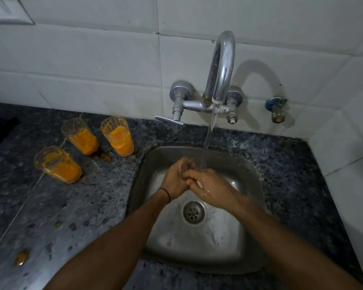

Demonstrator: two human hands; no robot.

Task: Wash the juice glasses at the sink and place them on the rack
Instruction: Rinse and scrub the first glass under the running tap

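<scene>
Midstream, one clear, wet glass (188,165).

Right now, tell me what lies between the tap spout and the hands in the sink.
Only a stream of water, falling from the spout onto the glass held by the left hand and right hand; the head view shows it.
</scene>
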